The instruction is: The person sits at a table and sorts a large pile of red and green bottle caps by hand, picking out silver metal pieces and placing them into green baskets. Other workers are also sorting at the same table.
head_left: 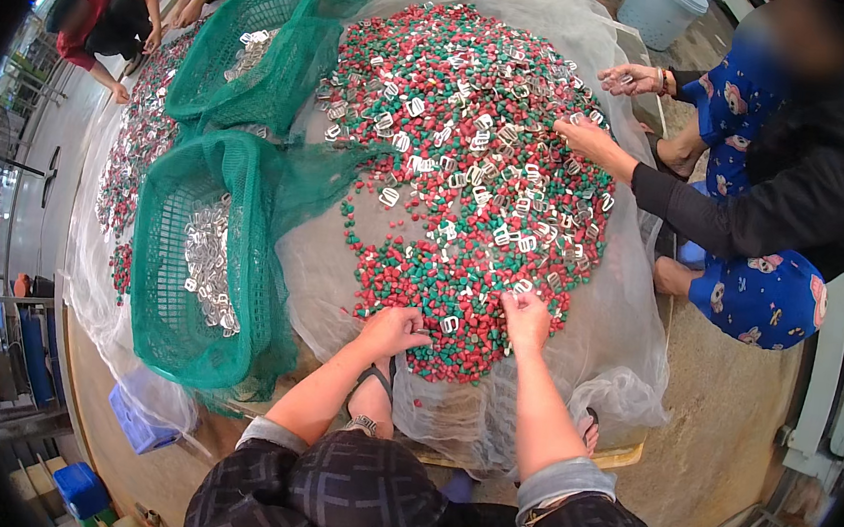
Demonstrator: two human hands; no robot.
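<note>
A wide heap of small red and green pebble-like pieces [418, 303] lies on a pale mesh sheet, with flat silvery metal buckles scattered through it. My right hand [527, 323] is at the heap's near edge, thumb and fingers pinched on a metal buckle [522, 287]. To its left, my left hand [392, 333] is low over the pieces with its fingers curled in. What those fingers hold, if anything, is hidden. Another loose buckle [450, 324] lies between my two hands. On the left, a green plastic basket [148, 270] contains a pile of silvery buckles [209, 265].
A second green basket [181, 92] with buckles stands behind the first, green netting around both. At right, a co-worker's hands [593, 143] reach over the heap. Other people work at the far left beside more pieces. The pale mesh sheet [625, 352] bunches at the near right.
</note>
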